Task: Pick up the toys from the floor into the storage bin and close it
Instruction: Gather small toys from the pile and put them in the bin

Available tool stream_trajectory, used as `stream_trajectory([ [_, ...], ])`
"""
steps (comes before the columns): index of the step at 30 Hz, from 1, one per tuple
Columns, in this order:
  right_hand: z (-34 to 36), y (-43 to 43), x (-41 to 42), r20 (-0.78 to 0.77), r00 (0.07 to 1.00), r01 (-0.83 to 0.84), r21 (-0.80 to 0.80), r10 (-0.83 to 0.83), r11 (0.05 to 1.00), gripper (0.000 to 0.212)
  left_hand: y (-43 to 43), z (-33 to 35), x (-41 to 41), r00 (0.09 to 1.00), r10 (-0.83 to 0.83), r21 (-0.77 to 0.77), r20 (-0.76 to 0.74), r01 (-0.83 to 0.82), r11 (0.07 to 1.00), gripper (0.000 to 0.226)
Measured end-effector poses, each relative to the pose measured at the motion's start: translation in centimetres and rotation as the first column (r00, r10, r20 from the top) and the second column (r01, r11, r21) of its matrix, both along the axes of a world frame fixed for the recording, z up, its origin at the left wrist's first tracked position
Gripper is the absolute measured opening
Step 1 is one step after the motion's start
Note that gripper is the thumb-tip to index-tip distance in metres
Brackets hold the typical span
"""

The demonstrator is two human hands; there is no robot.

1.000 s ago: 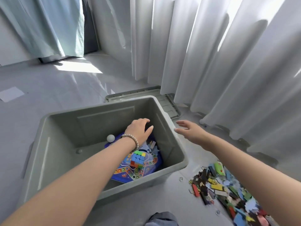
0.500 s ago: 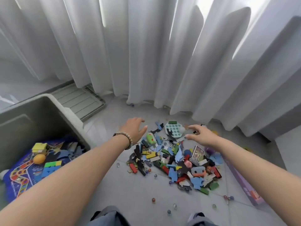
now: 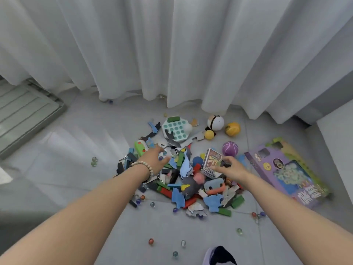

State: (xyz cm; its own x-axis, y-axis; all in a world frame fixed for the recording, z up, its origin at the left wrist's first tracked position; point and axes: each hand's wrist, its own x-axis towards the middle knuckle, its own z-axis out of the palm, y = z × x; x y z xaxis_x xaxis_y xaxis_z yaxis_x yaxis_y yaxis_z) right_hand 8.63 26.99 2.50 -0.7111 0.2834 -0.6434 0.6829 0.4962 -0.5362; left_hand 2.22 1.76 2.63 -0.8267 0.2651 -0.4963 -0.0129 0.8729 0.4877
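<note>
The toys (image 3: 177,196) lie in a heap on the floor (image 3: 80,146) in front of the curtain (image 3: 172,54): flat blue, green and red pieces, blocks and clips all jumbled together; a teal board (image 3: 176,129) with round holes sits at the far edge of the heap, and beyond it, near the curtain hem, are a white ball (image 3: 215,122), a small yellow ball (image 3: 209,134) and a yellow-orange toy (image 3: 232,129); a purple ball (image 3: 230,148) rests just right of a card box (image 3: 212,161) that stands tilted in the heap. Marbles (image 3: 150,241) are scattered over the tiles on the near side.

The left hand (image 3: 154,159), a bead bracelet (image 3: 143,165) at its wrist, hovers low over the heap's left side; its fingers (image 3: 159,150) are spread and loose, holding nothing. The right hand (image 3: 231,169) is over the right side, just beside the card box; its fingers (image 3: 228,159) are stretched out and apart with nothing in them; I cannot tell whether they touch the box.

A purple box (image 3: 286,169) lies flat to the right of the heap; the bin's grey lid (image 3: 24,111) lies flat at the far left, its far edge under the curtain.
</note>
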Motion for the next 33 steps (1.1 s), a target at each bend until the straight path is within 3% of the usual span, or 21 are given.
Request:
stream_trajectory([
  [4, -3.4, 1.0, -0.1, 0.026, 0.999, 0.033, 0.033, -0.034, 0.999, 0.061, 2.8, -3.1, -0.3, 0.998, 0.028, 0.089, 0.059, -0.033, 0.996, 0.051],
  [8, -5.1, 1.4, -0.2, -0.05, 0.996, 0.073, 0.068, -0.07, 0.995, 0.065, 5.2, -4.9, -0.3, 0.995, 0.059, 0.179, 0.082, -0.073, 0.981, 0.047],
  [12, -5.7, 1.1, -1.2, -0.042, 0.985, 0.162, -0.102, -0.167, 0.981, 0.05, 6.5, -5.8, -0.2, 0.992, 0.066, 0.219, 0.105, -0.088, 0.972, 0.047],
  [19, -7.2, -0.6, -3.4, 0.013, 0.942, 0.332, -0.2, -0.337, 0.922, 0.08, 6.0, -6.7, -0.3, 0.983, 0.159, 0.273, 0.093, -0.179, 0.945, 0.039],
  [24, -7.3, -1.6, -4.4, 0.056, 0.903, 0.426, -0.255, -0.427, 0.868, 0.03, 3.7, -6.9, -1.3, 0.963, 0.268, 0.309, -0.003, -0.254, 0.916, 0.035],
  [33, -6.8, -3.2, -6.0, 0.113, 0.861, 0.504, -0.326, -0.496, 0.8, 0.033, -1.4, -7.5, -2.7, 0.862, 0.5, 0.368, -0.081, -0.44, 0.819, 0.029],
])
